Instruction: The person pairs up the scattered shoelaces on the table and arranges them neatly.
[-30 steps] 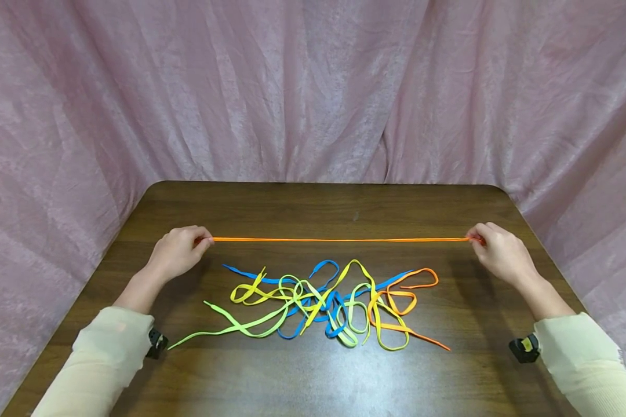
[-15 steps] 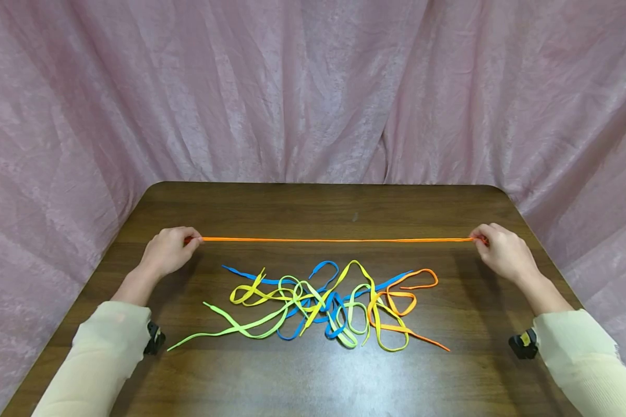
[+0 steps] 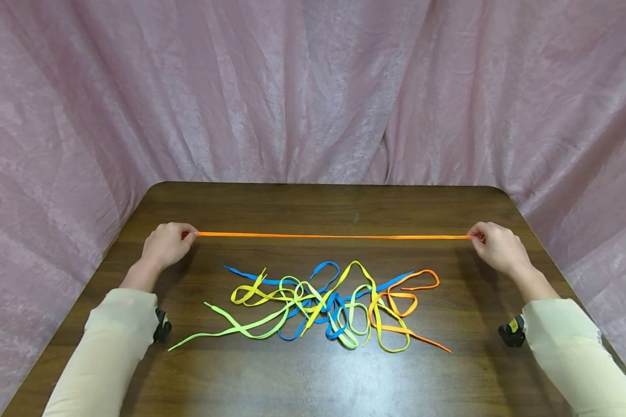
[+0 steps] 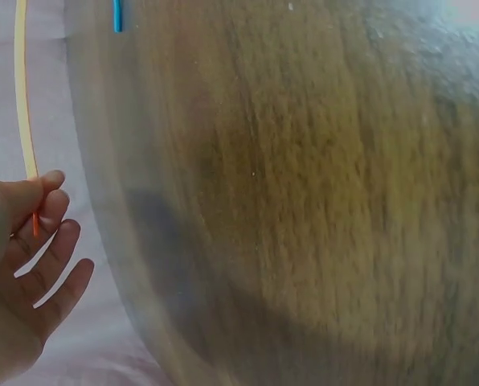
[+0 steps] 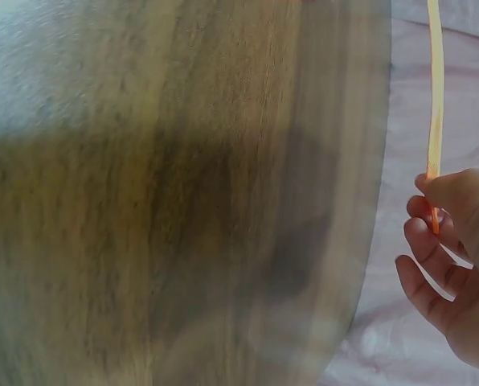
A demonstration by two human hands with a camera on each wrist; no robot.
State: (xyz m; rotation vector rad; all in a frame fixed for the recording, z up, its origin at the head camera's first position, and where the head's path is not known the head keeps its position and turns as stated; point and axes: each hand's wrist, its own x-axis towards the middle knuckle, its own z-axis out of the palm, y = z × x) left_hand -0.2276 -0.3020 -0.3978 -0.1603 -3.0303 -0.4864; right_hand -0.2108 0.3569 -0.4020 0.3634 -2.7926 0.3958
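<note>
An orange shoelace (image 3: 323,236) runs nearly straight across the far half of the table, drawn out between both hands. My left hand (image 3: 167,246) pinches one end between thumb and index finger; in the left wrist view the short tip of the shoelace (image 4: 25,104) pokes out below the pinch. At the other end my right hand (image 3: 501,248) pinches likewise, and the right wrist view shows the shoelace (image 5: 436,88) rising from thumb and forefinger. The other fingers of both hands are loosely bent. Shadows of the hands fall on the wood.
Nearer me, a loose tangle lies on the brown wooden table (image 3: 271,379): blue (image 3: 393,281), yellow (image 3: 362,266), light green (image 3: 214,333) and orange (image 3: 428,339) shoelaces, crossing one another. A pink curtain (image 3: 313,92) hangs behind the table's far edge.
My left hand has moved outward to the left, so a longer stretch of the orange shoelace shows. Both hands have shifted slightly away from me in the last half second. The tangle stays put.
</note>
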